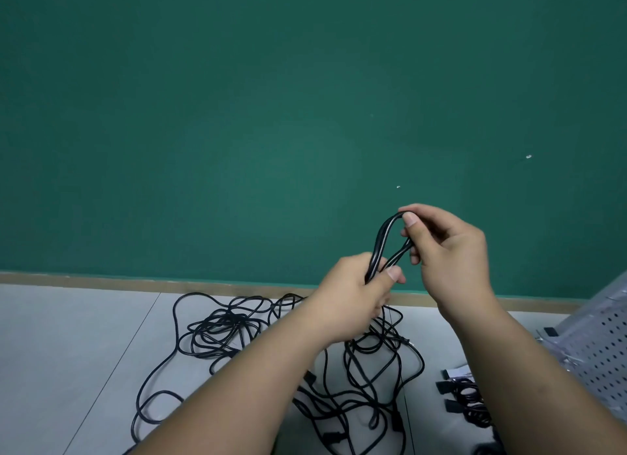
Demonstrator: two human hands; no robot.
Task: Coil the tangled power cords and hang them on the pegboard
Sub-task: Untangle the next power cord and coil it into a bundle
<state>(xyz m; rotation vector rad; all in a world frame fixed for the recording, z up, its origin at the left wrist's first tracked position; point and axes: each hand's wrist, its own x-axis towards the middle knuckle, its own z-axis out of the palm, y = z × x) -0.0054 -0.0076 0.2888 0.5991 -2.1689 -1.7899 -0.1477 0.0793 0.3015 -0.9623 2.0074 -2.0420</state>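
Holding a glossy black cord loop [377,242] — right hand [448,251] pinches its top, left hand [353,302] clenches its base; tangled cords [217,329] at six o'clock.

Black cords [237,322] (matte), teal-green wall [237,115], pale grey floor [68,336], white dotted pegboard [607,353].

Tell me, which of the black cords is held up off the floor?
The looped cord between the left hand and right hand; the tangle and the bundle by the pegboard lie on the floor.
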